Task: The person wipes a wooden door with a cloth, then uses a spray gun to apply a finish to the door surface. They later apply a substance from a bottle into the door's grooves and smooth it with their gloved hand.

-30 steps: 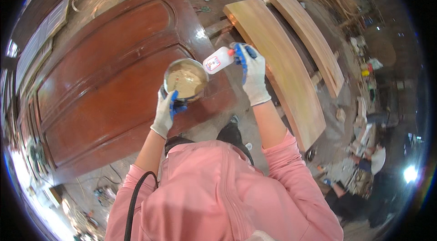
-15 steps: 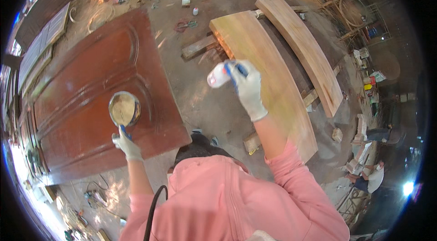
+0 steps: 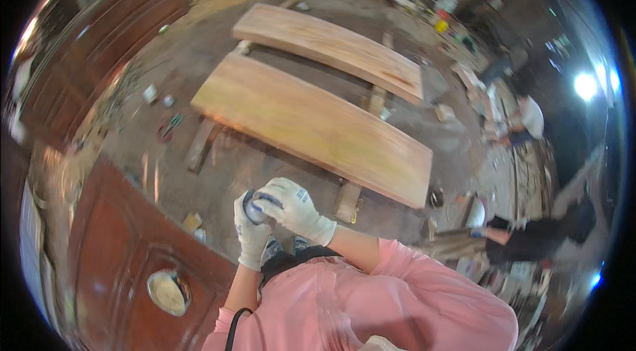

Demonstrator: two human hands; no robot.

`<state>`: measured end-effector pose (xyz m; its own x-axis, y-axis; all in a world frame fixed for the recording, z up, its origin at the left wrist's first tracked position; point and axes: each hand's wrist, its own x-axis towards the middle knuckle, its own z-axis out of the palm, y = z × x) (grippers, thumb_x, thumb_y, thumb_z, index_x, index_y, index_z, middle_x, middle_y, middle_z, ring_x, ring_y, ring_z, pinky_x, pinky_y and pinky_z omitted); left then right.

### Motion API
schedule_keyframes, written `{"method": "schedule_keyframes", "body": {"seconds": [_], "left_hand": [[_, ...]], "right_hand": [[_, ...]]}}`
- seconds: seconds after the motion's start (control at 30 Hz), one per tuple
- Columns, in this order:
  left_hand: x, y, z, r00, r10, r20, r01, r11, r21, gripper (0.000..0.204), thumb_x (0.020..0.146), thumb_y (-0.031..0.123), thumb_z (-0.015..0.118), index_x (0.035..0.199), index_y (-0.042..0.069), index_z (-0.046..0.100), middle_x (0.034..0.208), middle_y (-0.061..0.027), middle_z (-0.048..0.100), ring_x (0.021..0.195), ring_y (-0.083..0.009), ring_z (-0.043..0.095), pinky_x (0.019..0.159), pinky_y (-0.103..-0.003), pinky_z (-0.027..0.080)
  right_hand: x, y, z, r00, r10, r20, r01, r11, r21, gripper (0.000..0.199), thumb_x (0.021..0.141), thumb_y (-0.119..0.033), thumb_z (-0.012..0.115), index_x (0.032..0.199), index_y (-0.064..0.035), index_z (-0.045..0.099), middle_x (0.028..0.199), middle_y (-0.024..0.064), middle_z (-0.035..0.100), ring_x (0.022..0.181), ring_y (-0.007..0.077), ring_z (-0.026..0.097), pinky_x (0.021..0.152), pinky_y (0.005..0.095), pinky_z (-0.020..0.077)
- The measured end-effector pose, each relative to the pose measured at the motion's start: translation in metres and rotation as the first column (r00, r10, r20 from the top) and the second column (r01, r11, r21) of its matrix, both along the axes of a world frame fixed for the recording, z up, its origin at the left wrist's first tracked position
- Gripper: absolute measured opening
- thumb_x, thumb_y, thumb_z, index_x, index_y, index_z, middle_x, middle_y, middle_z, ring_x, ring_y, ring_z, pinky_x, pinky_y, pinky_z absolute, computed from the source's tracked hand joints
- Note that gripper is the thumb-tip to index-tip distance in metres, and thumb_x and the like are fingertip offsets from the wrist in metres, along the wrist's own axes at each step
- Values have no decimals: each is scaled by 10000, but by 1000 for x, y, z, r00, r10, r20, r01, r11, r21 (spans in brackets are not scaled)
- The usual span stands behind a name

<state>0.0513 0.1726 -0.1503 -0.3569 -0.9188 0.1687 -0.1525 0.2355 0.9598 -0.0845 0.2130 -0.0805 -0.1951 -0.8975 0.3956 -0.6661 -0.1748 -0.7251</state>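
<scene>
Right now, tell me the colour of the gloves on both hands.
White knit gloves on the left hand and the right hand, clearest in the head view.

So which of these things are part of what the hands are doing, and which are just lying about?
In hand:
- small bottle, gripped between left hand and right hand
- bowl of pale paste, resting on the dark red door

Lying about:
- two pale wooden slabs
- scraps on the floor

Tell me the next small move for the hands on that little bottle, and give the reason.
Probably twist the cap shut. Both gloved hands, the left hand and the right hand, close around the small bottle at chest height, while the tin of paste sits apart on the red-brown door.
</scene>
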Motion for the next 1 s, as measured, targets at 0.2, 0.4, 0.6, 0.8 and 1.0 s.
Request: {"method": "schedule_keyframes", "body": {"seconds": [0.2, 0.4, 0.6, 0.8, 1.0], "left_hand": [[-45, 12, -8, 967, -250, -59, 254, 964, 76, 628, 706, 86, 825, 1260, 34, 535, 1174, -134, 600, 1101, -254, 579, 981, -372, 459], [-92, 46, -2, 881, -463, -97, 473, 863, 178, 648, 728, 106, 834, 1287, 54, 511, 1210, -92, 564, 1139, -203, 528, 1007, -339, 434], [-142, 97, 19, 797, -578, -177, 604, 766, 219, 679, 746, 129, 851, 1320, 63, 494, 1222, -81, 554, 1160, -194, 509, 1005, -332, 425], [-208, 163, 22, 732, -673, -108, 682, 723, 113, 700, 770, 125, 855, 1350, 55, 470, 1248, -74, 542, 1163, -184, 504, 999, -327, 427], [-292, 273, 19, 680, -679, -277, 732, 650, 206, 688, 775, 105, 846, 1353, 64, 474, 1251, -65, 545, 1171, -184, 512, 1009, -328, 426]], "right_hand": [[-31, 37, 1, 982, -181, -53, 185, 978, 92, 208, 915, -241, 601, 984, -55, 662, 995, 131, 630, 986, 351, 609, 867, 445, 507], [-65, 90, -7, 916, -401, 0, 399, 911, 102, 204, 936, -233, 597, 1016, -52, 647, 992, 137, 624, 987, 346, 610, 856, 442, 506], [-101, 154, 10, 851, -525, 23, 525, 851, 23, 225, 937, -235, 612, 1060, -51, 652, 1007, 140, 628, 1001, 348, 614, 866, 437, 502], [-159, 231, 2, 790, -606, 92, 611, 791, -28, 245, 939, -248, 613, 1073, -49, 665, 1039, 141, 642, 1018, 348, 619, 880, 433, 505], [-227, 330, -12, 660, -733, 165, 749, 658, -77, 223, 915, -257, 629, 992, -50, 658, 994, 156, 640, 976, 361, 623, 848, 445, 512]]}}
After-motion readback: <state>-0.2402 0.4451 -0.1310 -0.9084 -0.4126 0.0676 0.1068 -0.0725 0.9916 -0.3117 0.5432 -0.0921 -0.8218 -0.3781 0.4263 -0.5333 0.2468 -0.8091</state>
